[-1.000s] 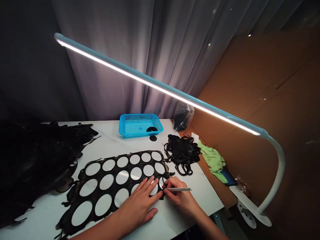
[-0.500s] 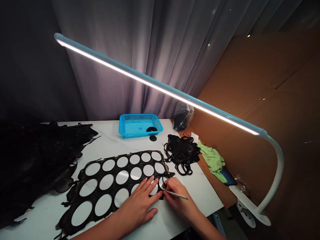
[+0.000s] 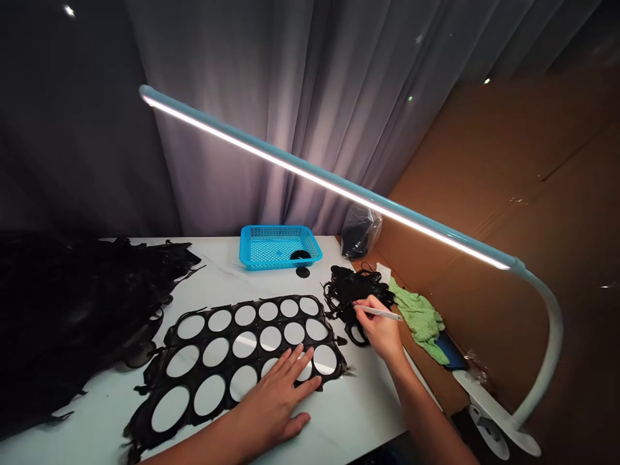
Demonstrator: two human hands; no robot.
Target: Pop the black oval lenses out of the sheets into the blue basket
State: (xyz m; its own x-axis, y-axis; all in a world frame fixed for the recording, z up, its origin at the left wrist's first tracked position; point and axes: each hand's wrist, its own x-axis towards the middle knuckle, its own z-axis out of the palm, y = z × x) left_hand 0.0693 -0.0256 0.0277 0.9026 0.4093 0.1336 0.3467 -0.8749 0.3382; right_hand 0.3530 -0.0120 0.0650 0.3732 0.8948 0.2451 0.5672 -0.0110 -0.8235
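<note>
Moved off the black perforated sheet (image 3: 252, 349) to the tangle of black rings (image 3: 356, 297) beyond its far right corner: right hand (image 3: 380, 329), grip pinching a thin silver tool (image 3: 380, 314). Left hand (image 3: 276, 400) as before, fingers spread flat on the sheet's near right part. All on a white desk (image 3: 227, 278) with blue basket (image 3: 278, 245), green cloth (image 3: 421, 318), black scrap heap (image 3: 72, 310), under a lamp bar (image 3: 314, 181) before grey curtains (image 3: 290, 97).

Black sheet (image 3: 242, 355) punched with round holes lies flat; thin tool (image 3: 380, 314), perhaps a blade, held level.
</note>
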